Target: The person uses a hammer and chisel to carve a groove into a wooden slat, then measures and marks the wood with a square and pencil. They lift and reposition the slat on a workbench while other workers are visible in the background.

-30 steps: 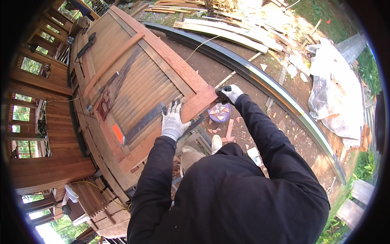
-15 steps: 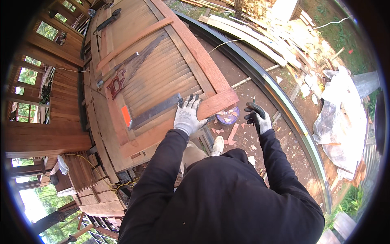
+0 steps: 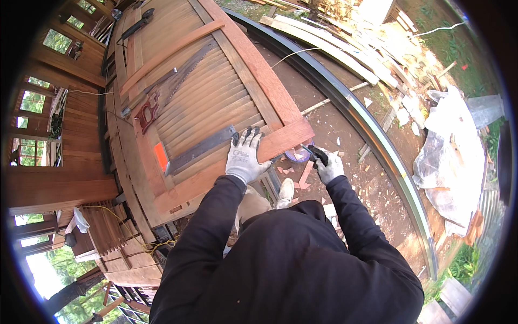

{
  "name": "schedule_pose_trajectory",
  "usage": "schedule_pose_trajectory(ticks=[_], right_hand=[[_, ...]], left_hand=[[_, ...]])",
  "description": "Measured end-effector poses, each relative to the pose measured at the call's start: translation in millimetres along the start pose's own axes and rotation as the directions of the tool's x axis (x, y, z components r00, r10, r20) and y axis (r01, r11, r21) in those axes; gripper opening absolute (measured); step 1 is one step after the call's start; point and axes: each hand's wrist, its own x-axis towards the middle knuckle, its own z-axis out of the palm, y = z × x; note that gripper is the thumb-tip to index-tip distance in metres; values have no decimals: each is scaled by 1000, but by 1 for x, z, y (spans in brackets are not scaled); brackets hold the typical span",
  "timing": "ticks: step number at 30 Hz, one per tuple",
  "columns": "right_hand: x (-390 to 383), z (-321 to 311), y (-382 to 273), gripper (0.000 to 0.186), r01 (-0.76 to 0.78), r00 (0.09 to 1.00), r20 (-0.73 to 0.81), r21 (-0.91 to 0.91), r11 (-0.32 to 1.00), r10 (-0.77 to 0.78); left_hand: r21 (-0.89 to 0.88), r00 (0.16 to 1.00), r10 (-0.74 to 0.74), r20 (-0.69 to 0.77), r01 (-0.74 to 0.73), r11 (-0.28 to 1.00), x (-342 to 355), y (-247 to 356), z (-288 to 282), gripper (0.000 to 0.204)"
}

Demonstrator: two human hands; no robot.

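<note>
My left hand (image 3: 243, 154), in a grey glove, rests with fingers spread on the bottom rail of a reddish wooden louvred panel (image 3: 283, 140). My right hand (image 3: 326, 162), gloved, grips a thin pencil-like tool (image 3: 306, 149), its tip at the underside of the rail’s right end. Left of my left hand a dark steel square (image 3: 199, 151) with an orange part (image 3: 162, 157) lies on the panel. A handsaw (image 3: 148, 116) lies higher on the louvres. A purple bucket (image 3: 297, 156) on the ground is partly hidden behind the rail and my right hand.
A black power tool (image 3: 139, 26) lies at the panel’s far end. A long dark metal beam (image 3: 372, 124) runs along the right, beyond it stacked boards (image 3: 324, 46) and white plastic sheeting (image 3: 448, 162). A wooden building (image 3: 65, 178) stands left. Wood scraps (image 3: 305, 178) litter the dirt.
My right hand let go of the rail’s corner, drew away with the thin tool showing, then moved back in toward the corner. The view has shifted, and my left hand stays on the rail.
</note>
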Motion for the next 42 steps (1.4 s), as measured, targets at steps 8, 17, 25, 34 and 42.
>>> schedule_pose_trajectory(ticks=[8, 17, 25, 34, 42], right_hand=[[27, 22, 27, 31, 231, 953, -199, -13, 973, -229], [28, 28, 34, 32, 72, 976, -197, -124, 990, -96], [50, 35, 53, 37, -53, 986, -142, 220, 974, 85], [42, 33, 43, 36, 66, 985, -170, 215, 974, -30], [37, 42, 22, 32, 256, 919, -229, -275, 927, -322]], left_hand=[[-73, 1000, 0, 15, 1, 997, -7, -3, -2, 88], [-104, 1000, 11, -8, -12, 995, -9, -8, 10, 91], [-104, 1000, 3, 16, -1, 995, -12, -7, 5, 90], [-112, 999, 8, -32, -12, 994, -13, -7, 5, 91], [-68, 999, -20, 26, 22, 997, -4, -1, -7, 86]])
